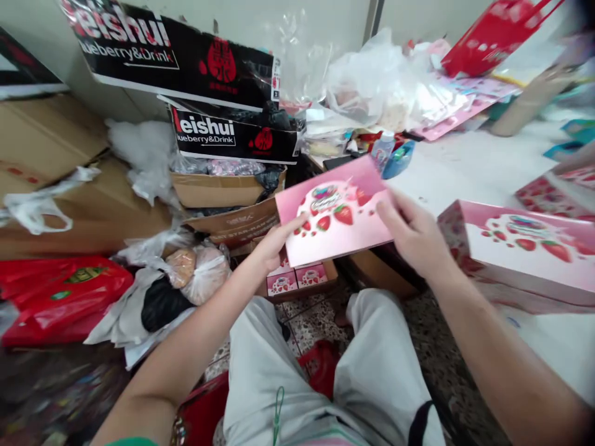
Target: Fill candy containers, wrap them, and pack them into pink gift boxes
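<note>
We have the pink carton (pixel 337 232) in front of us, above the open box (pixel 331 277); it looks light, of fairly stiff card, its printed face probably slick and its edges easily dented, so the short ends seem the best hold; our left hand (pixel 273 246) grips the left end, our right hand (pixel 413 234) the right; both forearms stretch forward, angled inward, the carton tilted between them.
</note>
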Tool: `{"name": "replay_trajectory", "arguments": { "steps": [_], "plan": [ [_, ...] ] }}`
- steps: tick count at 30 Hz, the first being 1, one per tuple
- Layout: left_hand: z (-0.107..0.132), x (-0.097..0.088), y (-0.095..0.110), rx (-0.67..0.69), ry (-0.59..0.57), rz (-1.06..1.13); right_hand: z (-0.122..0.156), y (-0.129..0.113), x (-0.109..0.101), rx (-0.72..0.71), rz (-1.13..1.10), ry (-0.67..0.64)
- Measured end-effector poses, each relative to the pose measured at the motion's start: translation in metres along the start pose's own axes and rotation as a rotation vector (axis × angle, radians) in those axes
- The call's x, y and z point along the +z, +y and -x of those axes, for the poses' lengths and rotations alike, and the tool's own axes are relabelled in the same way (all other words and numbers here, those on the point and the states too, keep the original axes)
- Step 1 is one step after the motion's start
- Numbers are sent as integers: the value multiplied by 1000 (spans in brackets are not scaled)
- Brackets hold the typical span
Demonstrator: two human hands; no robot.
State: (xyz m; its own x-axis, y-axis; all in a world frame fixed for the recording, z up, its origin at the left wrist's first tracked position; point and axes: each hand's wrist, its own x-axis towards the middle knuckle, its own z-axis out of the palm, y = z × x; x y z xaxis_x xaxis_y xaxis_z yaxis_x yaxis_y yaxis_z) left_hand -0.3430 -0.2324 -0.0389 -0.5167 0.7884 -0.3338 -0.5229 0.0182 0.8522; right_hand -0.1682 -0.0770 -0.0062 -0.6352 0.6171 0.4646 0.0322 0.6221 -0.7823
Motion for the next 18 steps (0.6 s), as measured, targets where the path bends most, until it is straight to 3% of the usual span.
{"name": "replay_trajectory", "arguments": {
  "steps": [2,4,8,10,13,18],
  "plan": [
    [-18,-55,-35,-91,155,38,9,39,38,49,30,-53],
    [-45,-105,-72,-79,330,32,27,86,69,97,75,-62],
    [-113,-183,-143,-91,533,-104,83,176,110,189,151,-211],
    [-149,-209,-178,-150,554,-186,111,210,121,267,173,-263],
    [-197,-236,-239,-266,509,-254,134,240,132,367,210,-307],
    [-247,-260,-350,-392,454,-251,129,258,138,490,282,-249]
  ]
}}
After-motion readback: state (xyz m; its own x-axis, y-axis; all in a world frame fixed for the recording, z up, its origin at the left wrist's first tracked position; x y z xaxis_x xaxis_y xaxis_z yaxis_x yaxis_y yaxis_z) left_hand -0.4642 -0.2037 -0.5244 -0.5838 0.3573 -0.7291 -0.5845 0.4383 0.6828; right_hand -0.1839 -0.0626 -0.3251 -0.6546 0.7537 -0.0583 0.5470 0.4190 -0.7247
